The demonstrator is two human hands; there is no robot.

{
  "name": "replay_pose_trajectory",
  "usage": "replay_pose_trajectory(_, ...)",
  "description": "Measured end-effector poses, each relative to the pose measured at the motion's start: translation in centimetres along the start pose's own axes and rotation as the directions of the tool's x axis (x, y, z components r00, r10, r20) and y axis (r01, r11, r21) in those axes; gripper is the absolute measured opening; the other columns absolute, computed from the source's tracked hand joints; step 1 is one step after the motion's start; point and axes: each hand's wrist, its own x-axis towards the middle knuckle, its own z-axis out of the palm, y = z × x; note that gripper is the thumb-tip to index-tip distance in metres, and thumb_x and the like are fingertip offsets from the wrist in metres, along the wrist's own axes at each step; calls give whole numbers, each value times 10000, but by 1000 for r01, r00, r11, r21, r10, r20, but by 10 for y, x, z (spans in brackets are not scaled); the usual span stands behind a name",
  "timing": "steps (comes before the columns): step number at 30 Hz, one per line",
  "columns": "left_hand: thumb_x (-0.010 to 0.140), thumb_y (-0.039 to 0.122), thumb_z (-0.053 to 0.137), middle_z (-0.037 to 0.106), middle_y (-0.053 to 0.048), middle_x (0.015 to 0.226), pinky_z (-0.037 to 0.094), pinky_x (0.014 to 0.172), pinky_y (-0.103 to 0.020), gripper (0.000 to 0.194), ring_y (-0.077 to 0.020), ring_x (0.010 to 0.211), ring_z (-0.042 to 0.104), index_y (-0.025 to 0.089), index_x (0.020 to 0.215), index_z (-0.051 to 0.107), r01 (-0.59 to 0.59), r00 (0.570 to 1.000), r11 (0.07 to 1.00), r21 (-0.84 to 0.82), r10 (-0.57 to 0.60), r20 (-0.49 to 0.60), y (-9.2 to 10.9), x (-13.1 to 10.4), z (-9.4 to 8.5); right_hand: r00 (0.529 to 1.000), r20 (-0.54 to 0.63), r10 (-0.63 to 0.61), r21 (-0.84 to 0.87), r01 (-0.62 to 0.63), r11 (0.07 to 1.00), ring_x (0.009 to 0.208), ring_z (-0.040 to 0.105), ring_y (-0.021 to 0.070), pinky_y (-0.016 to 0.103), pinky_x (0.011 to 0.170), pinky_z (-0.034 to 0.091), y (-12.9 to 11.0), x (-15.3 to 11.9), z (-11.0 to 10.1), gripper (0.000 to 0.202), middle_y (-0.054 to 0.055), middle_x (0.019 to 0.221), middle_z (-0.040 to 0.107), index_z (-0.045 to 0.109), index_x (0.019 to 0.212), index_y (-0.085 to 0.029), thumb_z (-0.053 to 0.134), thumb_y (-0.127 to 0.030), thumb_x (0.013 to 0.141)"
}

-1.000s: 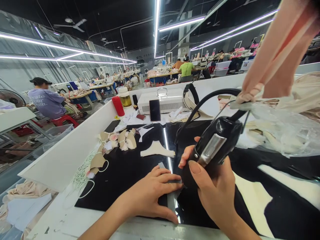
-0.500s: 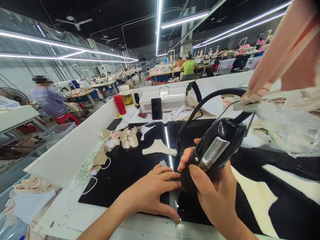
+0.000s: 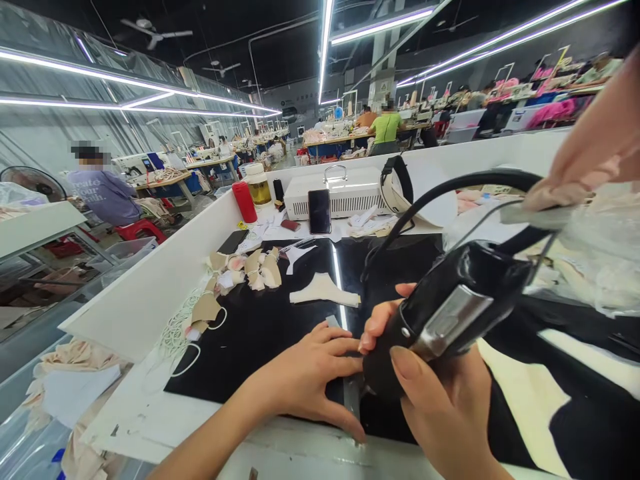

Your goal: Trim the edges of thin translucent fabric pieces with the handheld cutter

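My right hand [image 3: 440, 393] is wrapped round a black handheld tool [image 3: 465, 300] with a metal plate on its side and a thick cable running up. My left hand [image 3: 310, 373] lies with its fingers spread over a narrow grey strip [image 3: 351, 400] on the black work surface [image 3: 250, 333]. Its fingertips are close beside the tool's lower end, which my right hand partly hides. Beyond my hands lies a small stack of cream cut pieces [image 3: 325, 289]. A larger cream piece [image 3: 530, 393] lies to the right.
A phone [image 3: 319, 212] leans on a white vented box [image 3: 345, 193]. At the left are bundled beige pieces [image 3: 263, 269] and pale green cord [image 3: 180, 323]. Pink fabric [image 3: 600, 140] hangs at the upper right. A seated person [image 3: 103, 190] is at the far left.
The view has shifted slightly. The black tool and my right hand have moved a little to the right in the picture. My left hand keeps nearly the same place on the strip.
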Motion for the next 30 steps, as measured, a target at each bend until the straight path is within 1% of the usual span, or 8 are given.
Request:
replay_pose_trajectory(3, 803, 492, 896, 608, -55, 1486, 190, 1296, -565, 653, -352, 1516, 378, 315, 1386, 662, 2, 1000, 1000, -1, -2, 8, -1, 0, 1, 999, 36, 1, -9, -1, 1000, 793, 711, 188, 369, 827, 663, 0, -3, -1, 288, 6, 926, 693, 628, 1243, -359, 750, -391, 983)
replay_pose_trajectory(6, 794, 510, 897, 559, -79, 1537, 214, 1291, -553, 689, -369, 1538, 334, 292, 1401, 657, -7, 1000, 1000, 15, 7, 1, -2, 0, 2, 1000, 25, 4, -15, -3, 1000, 749, 683, 176, 380, 834, 659, 0, -4, -1, 256, 5, 906, 686, 644, 1211, -351, 752, -379, 980)
replay_pose_trajectory(10, 800, 498, 894, 600, -59, 1483, 222, 1289, -549, 616, -355, 1489, 401, 287, 1340, 687, -9, 1000, 1000, 0, 9, -10, -1, 1, 2, 1000, 8, 5, 0, -5, 1000, 754, 688, 192, 367, 800, 656, -3, -4, 1, 301, 15, 901, 688, 635, 1236, -346, 760, -415, 970)
replay_pose_trajectory(13, 815, 500, 881, 616, -48, 1456, 267, 1275, -530, 507, -343, 1441, 453, 280, 1244, 724, -17, 1000, 1000, 11, 17, -7, -1, 1, 2, 998, 61, 17, 28, -19, 999, 758, 685, 198, 386, 803, 654, -5, -6, 2, 337, 16, 913, 682, 595, 1294, -347, 739, -372, 990)
replay_pose_trajectory(16, 852, 483, 851, 595, -61, 1485, 238, 1284, -548, 519, -342, 1464, 428, 279, 1303, 694, -28, 1000, 999, 43, 27, 10, -3, 1, 3, 995, 98, 1, 32, -4, 999, 777, 692, 200, 421, 866, 645, -7, -10, 1, 333, 6, 910, 671, 582, 1312, -353, 719, -362, 1009)
replay_pose_trajectory(23, 843, 478, 859, 607, -78, 1457, 229, 1292, -518, 605, -326, 1488, 404, 274, 1376, 658, -33, 999, 998, 60, 33, -4, -4, 0, 4, 994, 107, -6, -29, 10, 1000, 838, 709, 198, 419, 900, 640, -7, -13, 0, 75, 9, 945, 684, 650, 1109, -337, 666, -366, 1042)
replay_pose_trajectory(26, 852, 483, 852, 604, -78, 1461, 215, 1293, -517, 604, -329, 1488, 402, 280, 1385, 657, -34, 999, 998, 47, 34, -2, -5, 1, 3, 996, 94, -7, -35, 11, 999, 846, 715, 200, 409, 907, 636, -6, -11, 0, 120, 12, 951, 698, 648, 1148, -344, 677, -377, 1036)
replay_pose_trajectory(30, 832, 508, 865, 600, -70, 1469, 234, 1279, -492, 553, -330, 1460, 427, 274, 1304, 699, -34, 999, 999, 26, 34, 2, -6, 1, 3, 995, 98, -12, 0, 12, 1000, 803, 703, 201, 391, 854, 642, -6, -11, 2, 284, 14, 922, 687, 595, 1285, -350, 697, -394, 1024)
